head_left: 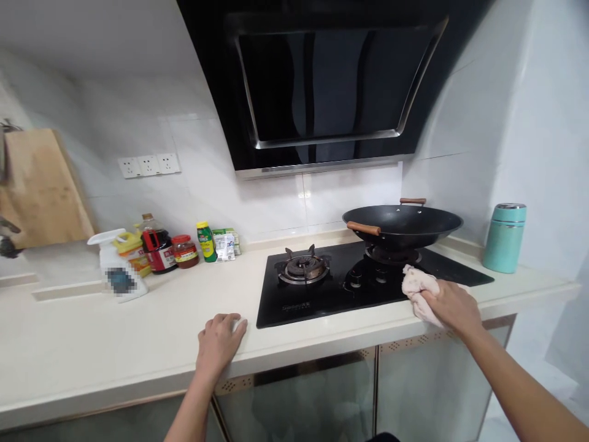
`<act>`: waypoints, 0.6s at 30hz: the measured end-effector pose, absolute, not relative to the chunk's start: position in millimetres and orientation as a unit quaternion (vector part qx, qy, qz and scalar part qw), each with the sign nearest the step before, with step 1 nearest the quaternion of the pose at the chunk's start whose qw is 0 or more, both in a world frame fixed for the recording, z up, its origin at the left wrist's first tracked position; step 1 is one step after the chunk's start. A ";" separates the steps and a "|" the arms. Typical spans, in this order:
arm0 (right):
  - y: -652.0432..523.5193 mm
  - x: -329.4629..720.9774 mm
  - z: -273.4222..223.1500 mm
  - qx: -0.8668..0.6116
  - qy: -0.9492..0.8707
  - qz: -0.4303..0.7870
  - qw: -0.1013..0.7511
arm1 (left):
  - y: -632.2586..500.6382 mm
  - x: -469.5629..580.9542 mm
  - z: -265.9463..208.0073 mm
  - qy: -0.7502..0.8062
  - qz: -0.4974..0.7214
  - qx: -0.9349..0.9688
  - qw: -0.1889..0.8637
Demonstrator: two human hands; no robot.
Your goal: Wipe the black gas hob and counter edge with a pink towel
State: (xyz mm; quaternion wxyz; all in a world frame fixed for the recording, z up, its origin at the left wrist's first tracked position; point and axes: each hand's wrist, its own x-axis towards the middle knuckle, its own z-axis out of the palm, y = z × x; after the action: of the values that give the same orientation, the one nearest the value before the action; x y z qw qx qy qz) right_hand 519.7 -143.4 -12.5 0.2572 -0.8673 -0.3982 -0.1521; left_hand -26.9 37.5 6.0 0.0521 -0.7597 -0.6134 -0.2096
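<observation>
My right hand grips a crumpled pale pink cloth at the front right of the black gas stove. The cloth hangs partly over the stove's front edge and onto the counter. My left hand rests on the white countertop, just left of the stove's front corner, with fingers and thumb slightly apart. Behind the cloth, a large black wok with wooden handles sits on the right burner. The left burner is bare, and the control knobs lie between the two.
A black range hood hangs above the stove. Right of the wok stands a turquoise flask. Along the wall at left are a white spray bottle, a dark sauce bottle, a red-lidded jar and a green bottle. A cutting board hangs far left.
</observation>
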 end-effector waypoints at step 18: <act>-86.0 216.3 -60.8 -0.594 -0.690 -0.174 0.375 | 34.6 -27.0 7.0 -0.610 -0.201 -0.764 0.063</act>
State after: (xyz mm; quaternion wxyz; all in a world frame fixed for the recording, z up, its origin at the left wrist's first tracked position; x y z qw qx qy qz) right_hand 216.3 -86.0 -60.8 0.3751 -0.5940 -0.6901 -0.1739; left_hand -27.0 34.6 7.0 0.0626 -0.7642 -0.6096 -0.2013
